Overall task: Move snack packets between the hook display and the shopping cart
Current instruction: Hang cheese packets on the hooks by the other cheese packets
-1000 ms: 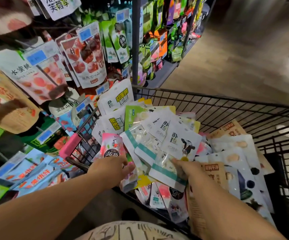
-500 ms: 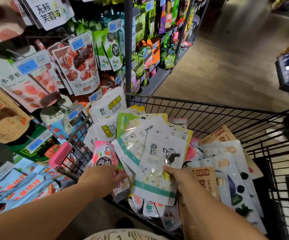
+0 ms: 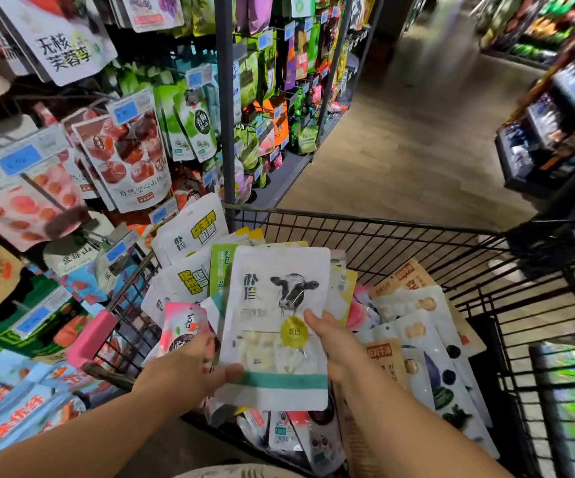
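Observation:
A white snack packet point(image 3: 275, 305) with a cow's head and a teal band is held upright above the black wire shopping cart point(image 3: 417, 243). My right hand point(image 3: 334, 343) grips its right edge with the thumb on the front. My left hand point(image 3: 189, 370) pinches its lower left corner and also holds a pink packet point(image 3: 184, 326). The cart is heaped with several more packets, white, green, yellow and tan. The hook display point(image 3: 120, 157) hangs to the left, full of fruit snack bags with blue price tags.
A dark upright post point(image 3: 225, 108) of the rack stands just beyond the cart's far left corner. More hanging packets point(image 3: 279, 88) continue down the aisle. A wooden floor point(image 3: 417, 143) runs ahead, with another low shelf unit point(image 3: 548, 132) at the right.
My right hand has lifted the cow packet out of the pile and turned it upright. My left hand has moved right and taken its lower corner. The camera has tilted up a little.

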### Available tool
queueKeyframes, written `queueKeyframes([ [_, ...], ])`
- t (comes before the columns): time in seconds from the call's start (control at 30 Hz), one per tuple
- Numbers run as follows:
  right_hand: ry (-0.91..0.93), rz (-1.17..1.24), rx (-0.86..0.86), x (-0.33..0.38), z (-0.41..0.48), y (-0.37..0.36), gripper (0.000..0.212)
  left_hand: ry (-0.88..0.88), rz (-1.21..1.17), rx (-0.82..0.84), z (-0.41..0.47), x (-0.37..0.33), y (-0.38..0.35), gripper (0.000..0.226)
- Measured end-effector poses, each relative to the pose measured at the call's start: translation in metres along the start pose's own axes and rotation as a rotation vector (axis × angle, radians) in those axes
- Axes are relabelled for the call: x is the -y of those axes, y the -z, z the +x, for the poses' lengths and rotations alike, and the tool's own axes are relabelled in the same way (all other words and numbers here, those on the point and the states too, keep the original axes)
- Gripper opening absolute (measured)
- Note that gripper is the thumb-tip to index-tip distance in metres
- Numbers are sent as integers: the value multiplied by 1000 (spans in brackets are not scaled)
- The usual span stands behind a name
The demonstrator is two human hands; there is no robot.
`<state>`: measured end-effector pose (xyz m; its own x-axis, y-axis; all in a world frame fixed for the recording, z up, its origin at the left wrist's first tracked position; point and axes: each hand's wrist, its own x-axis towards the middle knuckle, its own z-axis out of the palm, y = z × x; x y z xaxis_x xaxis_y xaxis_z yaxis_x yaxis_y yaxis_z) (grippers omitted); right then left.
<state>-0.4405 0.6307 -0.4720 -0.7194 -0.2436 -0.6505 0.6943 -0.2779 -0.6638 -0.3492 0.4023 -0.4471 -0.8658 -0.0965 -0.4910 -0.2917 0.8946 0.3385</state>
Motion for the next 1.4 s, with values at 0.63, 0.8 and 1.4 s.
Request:
queueKeyframes([
  [0.63, -147, -589, -427, -25, 35, 3, 60, -66, 92, 9, -1, 11, 4, 44],
  [0.8, -307, -396, -384, -32, 35, 17, 43, -47, 78, -30, 5, 10, 0, 51],
  [1.4, -331, -155, -418, -51, 55, 34, 21, 33, 24, -70, -5, -5, 5, 48],
])
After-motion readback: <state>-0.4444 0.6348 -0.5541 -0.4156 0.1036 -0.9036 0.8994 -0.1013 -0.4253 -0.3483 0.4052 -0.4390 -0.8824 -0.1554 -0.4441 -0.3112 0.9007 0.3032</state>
